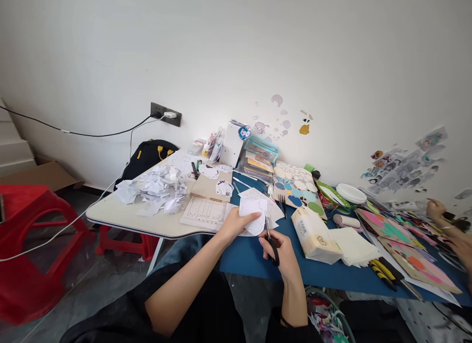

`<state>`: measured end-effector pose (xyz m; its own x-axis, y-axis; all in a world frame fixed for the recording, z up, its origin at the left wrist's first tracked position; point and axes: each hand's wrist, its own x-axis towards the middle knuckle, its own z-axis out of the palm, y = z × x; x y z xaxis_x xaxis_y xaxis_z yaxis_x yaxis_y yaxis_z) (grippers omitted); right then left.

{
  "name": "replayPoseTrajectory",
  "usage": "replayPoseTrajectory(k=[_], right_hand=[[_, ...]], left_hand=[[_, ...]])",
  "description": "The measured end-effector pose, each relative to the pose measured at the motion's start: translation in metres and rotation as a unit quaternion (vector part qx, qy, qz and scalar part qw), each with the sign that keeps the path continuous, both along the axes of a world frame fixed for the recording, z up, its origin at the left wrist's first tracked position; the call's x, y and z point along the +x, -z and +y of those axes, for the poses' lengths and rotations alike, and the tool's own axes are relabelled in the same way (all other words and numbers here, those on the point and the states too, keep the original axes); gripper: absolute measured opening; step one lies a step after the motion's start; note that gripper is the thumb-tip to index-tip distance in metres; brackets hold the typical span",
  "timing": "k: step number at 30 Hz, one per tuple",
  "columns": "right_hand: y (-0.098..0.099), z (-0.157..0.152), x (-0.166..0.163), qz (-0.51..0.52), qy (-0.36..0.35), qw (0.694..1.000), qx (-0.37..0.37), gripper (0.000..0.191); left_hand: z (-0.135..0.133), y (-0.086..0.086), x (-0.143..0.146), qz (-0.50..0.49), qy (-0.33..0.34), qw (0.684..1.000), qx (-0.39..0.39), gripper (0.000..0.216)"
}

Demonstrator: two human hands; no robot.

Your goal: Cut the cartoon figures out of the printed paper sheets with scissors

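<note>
Between thumb and fingers, my left hand (236,222) grips a white sheet of paper (252,207) with a faint drawn outline. My right hand (280,249) is closed round the black handles of a pair of scissors (272,244). The scissor blades point up and meet the right edge of the paper; whether they are parted is too small to tell. Behind the held sheet lie more white paper pieces (275,210). A form with a printed grid (204,211) lies left of my left hand, partly under the forearm.
A heap of paper scraps (158,188) covers the white table's left part. A tissue pack (316,235) stands right of my right hand. Yellow-black cutters (383,274) lie farther right, near a co-worker's hand (437,209). A bin of scraps (328,316) is below the edge.
</note>
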<state>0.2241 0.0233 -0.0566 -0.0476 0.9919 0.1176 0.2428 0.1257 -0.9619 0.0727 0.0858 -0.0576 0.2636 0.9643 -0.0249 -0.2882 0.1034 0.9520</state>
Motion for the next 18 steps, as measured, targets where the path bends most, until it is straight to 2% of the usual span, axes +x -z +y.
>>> replayPoseTrajectory(k=[8, 18], right_hand=[[0.0015, 0.0035, -0.0029, 0.003, 0.017, 1.0, 0.016, 0.03], [0.0054, 0.0056, -0.0032, 0.004, 0.019, 1.0, 0.02, 0.024]], left_hand=[[-0.0009, -0.0001, -0.0017, -0.008, 0.025, 1.0, -0.005, 0.028], [-0.0008, -0.0021, -0.0039, 0.002, 0.044, 0.999, -0.014, 0.031]])
